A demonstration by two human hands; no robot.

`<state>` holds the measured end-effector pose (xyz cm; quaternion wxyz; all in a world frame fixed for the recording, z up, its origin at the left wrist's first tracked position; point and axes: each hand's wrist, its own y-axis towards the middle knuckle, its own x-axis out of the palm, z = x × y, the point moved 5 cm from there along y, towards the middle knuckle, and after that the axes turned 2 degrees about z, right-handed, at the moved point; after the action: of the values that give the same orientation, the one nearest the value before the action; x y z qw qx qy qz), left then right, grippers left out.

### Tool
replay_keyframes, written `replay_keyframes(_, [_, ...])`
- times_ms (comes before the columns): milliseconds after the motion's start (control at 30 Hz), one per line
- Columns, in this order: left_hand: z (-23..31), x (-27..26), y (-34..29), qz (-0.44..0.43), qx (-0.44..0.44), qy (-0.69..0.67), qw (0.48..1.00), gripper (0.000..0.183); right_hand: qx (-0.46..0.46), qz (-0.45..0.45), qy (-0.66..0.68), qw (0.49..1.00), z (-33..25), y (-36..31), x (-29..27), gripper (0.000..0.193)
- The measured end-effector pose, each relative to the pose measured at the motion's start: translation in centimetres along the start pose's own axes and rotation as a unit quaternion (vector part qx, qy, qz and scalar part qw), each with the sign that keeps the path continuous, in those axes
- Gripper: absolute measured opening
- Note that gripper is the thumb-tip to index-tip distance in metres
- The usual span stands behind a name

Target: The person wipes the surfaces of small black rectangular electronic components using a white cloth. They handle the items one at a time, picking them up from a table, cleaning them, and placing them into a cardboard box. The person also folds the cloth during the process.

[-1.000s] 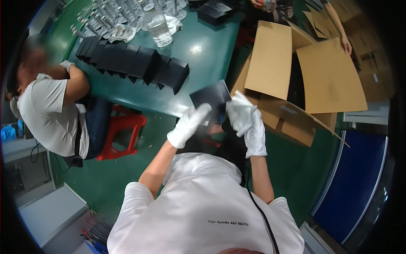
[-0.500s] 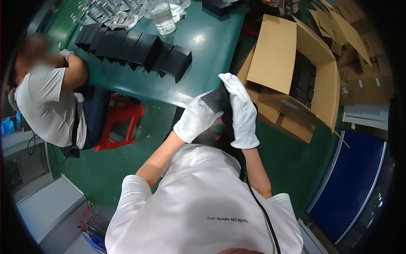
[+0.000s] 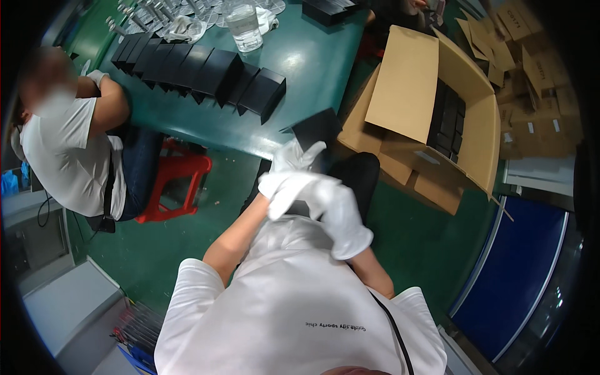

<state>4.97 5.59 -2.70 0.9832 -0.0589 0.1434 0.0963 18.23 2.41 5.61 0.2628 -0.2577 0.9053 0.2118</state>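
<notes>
The cloth-gloved left hand (image 3: 289, 160) pinches a smooth, flat-sided black box (image 3: 315, 128) angled beside the tabletop (image 3: 303, 62), long axis unclear; the right hand (image 3: 319, 195) blurs, its grip impossible to tell.

I count two gloved hands, one left (image 3: 289, 157) and one right (image 3: 322, 203), one black box (image 3: 317, 127) between my view and the floor, one table (image 3: 306, 69), one clear jug (image 3: 244, 31), one red stool (image 3: 169, 194) and one seated person (image 3: 62, 162); the row of boxes (image 3: 212, 72) overlaps too much for me to number.
</notes>
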Motion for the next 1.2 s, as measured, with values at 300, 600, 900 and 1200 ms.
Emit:
replay_keyframes(300, [-0.8,-2.1,-0.5,0.07,0.084,0.059,0.992,0.033,-0.064,0.204,-0.18,0.96,2.7,7.9,-4.6,0.044])
replay_keyframes(600, [-2.6,-1.2,-2.5,0.193,0.236,0.209,0.929,0.026,-0.077,0.075,-0.223,0.969,2.0,5.3,6.5,0.048])
replay_keyframes(900, [-2.5,-3.8,-3.0,0.129,0.2,0.059,0.969,0.021,0.151,0.08,0.164,0.971,3.4,1.2,-1.4,0.039])
replay_keyframes(1200, [6.5,-4.1,-2.9,0.078,0.264,0.25,0.928,0.018,-0.141,0.134,-0.096,0.976,-0.1,6.7,-4.7,0.036])
